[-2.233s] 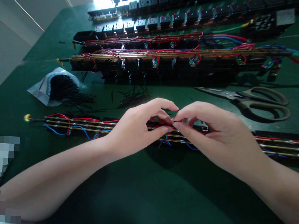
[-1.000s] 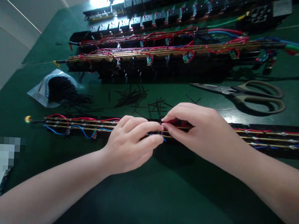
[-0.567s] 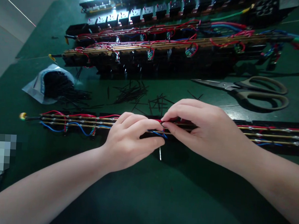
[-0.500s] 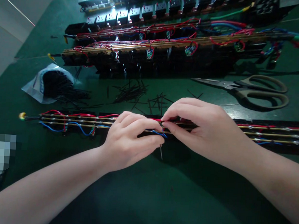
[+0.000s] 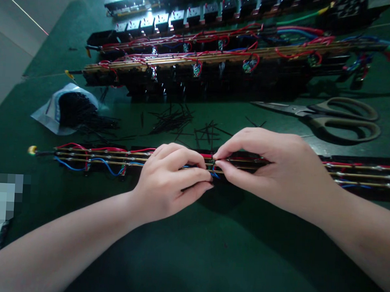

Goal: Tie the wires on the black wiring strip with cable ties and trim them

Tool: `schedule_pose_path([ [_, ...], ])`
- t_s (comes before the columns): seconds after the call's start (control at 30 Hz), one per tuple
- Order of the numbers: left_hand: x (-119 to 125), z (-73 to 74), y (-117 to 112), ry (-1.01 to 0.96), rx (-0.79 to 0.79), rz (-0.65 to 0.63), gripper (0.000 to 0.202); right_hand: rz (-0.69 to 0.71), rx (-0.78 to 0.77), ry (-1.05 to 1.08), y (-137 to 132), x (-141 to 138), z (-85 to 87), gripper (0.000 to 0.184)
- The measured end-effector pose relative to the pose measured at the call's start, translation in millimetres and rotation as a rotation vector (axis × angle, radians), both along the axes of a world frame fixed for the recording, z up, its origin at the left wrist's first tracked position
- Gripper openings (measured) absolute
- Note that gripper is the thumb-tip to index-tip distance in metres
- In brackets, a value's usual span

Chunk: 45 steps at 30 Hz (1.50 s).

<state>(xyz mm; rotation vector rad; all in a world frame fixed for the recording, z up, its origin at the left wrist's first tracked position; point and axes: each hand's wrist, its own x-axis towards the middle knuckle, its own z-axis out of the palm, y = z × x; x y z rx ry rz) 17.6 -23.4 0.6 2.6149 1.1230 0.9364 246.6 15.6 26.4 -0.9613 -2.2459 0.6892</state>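
Note:
A long black power strip assembly [image 5: 92, 160] with brass rails and red and blue wires lies across the green table in front of me. My left hand [image 5: 167, 183] rests on its middle, fingers curled and closed over the rails and a blue wire. My right hand [image 5: 275, 167] meets it from the right, thumb and forefinger pinched on something small and dark at the rails, too small to name. The fingertips of both hands almost touch.
Large scissors [image 5: 333, 118] lie at the right behind the strip. Loose black cable ties [image 5: 179, 123] are scattered in the middle, and a plastic bag of them [image 5: 69, 111] sits at the left. More wired strips [image 5: 212, 64] fill the back.
Both hands came down from above the strip onto its rails and closed there. A thin tail seen hanging below my left fingers half a second ago no longer shows.

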Motion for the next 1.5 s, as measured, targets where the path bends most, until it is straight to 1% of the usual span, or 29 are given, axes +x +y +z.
schedule_pose_path([
  [0.17,1.3,2.6,1.4,-0.042,-0.047,0.017,0.008,0.011,-0.029,0.024,-0.4,-0.5,1.6,0.008],
  [0.27,0.5,3.6,1.5,-0.029,-0.071,0.024,0.007,0.032,-0.074,0.046,-0.5,-1.0,2.3,0.009],
  [0.43,-1.2,4.6,0.7,0.001,-0.084,0.029,0.01,0.097,-0.125,0.015,1.6,-0.9,2.8,0.01],
  [0.6,-0.6,3.9,0.8,-0.009,-0.088,0.037,0.013,0.123,-0.112,-0.012,2.8,-1.5,0.3,0.014],
  [0.83,-1.1,2.4,1.4,-0.036,-0.076,0.025,0.01,0.152,-0.111,0.007,2.9,-0.2,1.5,0.015],
  [1.07,-0.6,2.6,-0.1,-0.033,-0.074,0.038,0.011,0.138,-0.134,0.018,2.5,0.1,0.2,0.014],
  [1.3,-1.0,2.2,1.1,-0.041,-0.08,0.024,0.009,0.205,-0.088,0.02,4.5,2.5,0.4,0.017],
  [1.5,-1.0,1.8,1.7,-0.042,-0.056,0.009,0.011,0.226,-0.037,0.009,5.2,1.1,1.2,0.016],
])
